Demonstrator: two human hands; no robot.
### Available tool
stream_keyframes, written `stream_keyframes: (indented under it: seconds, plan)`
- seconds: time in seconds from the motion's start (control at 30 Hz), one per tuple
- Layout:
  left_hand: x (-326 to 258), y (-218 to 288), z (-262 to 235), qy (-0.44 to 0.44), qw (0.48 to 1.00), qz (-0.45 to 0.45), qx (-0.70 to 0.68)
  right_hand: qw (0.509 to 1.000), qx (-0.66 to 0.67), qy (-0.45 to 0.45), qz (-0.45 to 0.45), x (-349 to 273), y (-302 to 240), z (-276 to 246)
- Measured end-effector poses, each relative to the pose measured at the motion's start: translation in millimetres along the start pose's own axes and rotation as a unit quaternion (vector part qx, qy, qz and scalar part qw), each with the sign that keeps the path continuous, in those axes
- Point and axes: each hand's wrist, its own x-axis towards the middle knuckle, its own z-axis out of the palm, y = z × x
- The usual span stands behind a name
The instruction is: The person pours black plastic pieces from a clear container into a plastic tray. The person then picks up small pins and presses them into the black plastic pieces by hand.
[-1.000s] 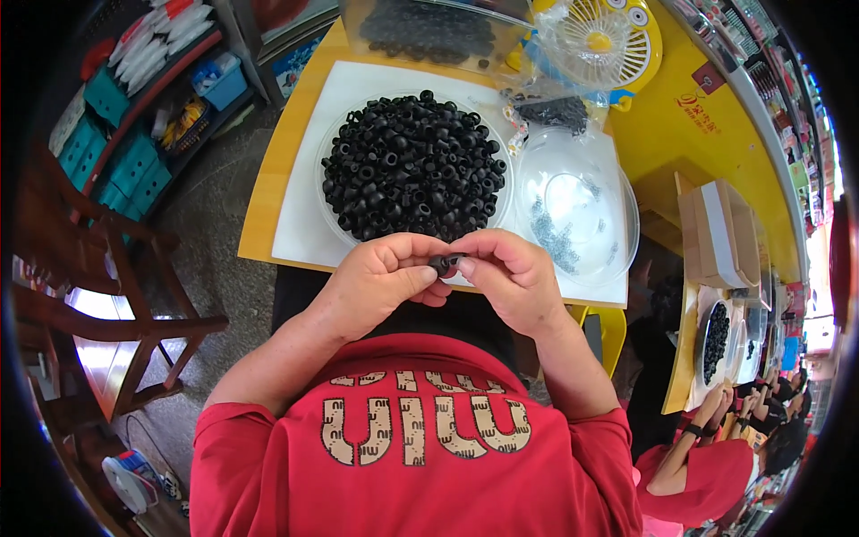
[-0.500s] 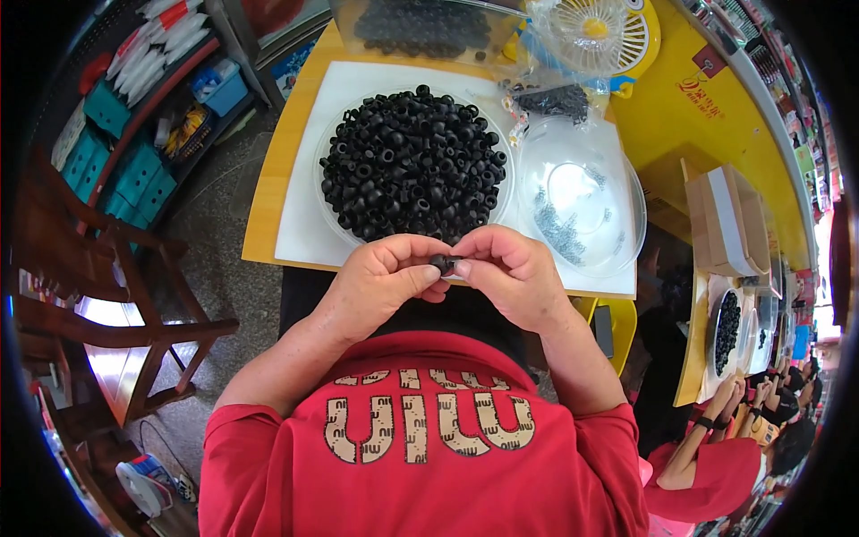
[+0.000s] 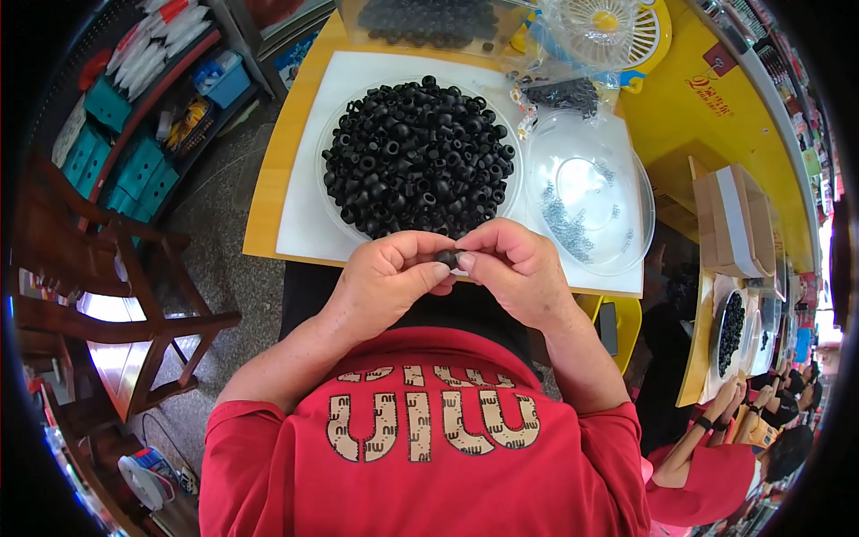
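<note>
A small round black plastic part is pinched between the thumb and fingers of my left hand, just off the table's near edge. From the other side my right hand closes on the same part, its thumb and forefinger pressed against the right end. Fingertips cover much of the piece, and its far side is hidden. Directly beyond my hands, a wide clear bowl holds a heap of similar black parts. Right of it sits a shallow clear dish with many tiny transparent pieces.
Both containers rest on a white board atop a wooden table. At the back stand a clear bin of black pieces, a plastic bag and a yellow fan. A wooden chair is left; people work at right.
My right thumb and fingertips have closed in on the black part, hiding the stem-like end that showed before. The whole view has shifted slightly.
</note>
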Motion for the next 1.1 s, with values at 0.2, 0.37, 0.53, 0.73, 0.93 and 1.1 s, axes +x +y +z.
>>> stream_keyframes:
  seconds: [0.2, 0.37, 0.53, 0.73, 0.93, 1.1]
  plan:
    - [0.4, -1.4, 1.6, 0.013, 1.0, 0.005, 0.001, 0.998, 0.063, -0.011, 0.013, 1.5, 3.8, 0.5]
    - [4.3, -3.9, 1.7, 0.029, 0.999, 0.012, 0.012, 0.998, -0.014, 0.04, -0.038, -1.2, 10.7, 7.0]
    - [8.8, -7.7, -1.0, 0.055, 0.998, 0.015, 0.032, 0.978, -0.142, 0.041, -0.146, -3.2, 6.9, 10.9]
    - [7.8, 0.0, 6.2, 0.065, 0.981, -0.004, -0.182, 0.885, -0.324, 0.131, -0.308, 0.0, 11.6, 16.2]
    - [3.1, 0.9, 18.4, 0.027, 0.983, -0.016, -0.182, 0.851, -0.337, 0.178, -0.362, 5.5, 14.5, 16.4]
    - [-1.0, 5.7, 21.0, 0.017, 0.98, -0.028, -0.199, 0.849, -0.329, 0.188, -0.368, 0.7, 10.9, 11.2]
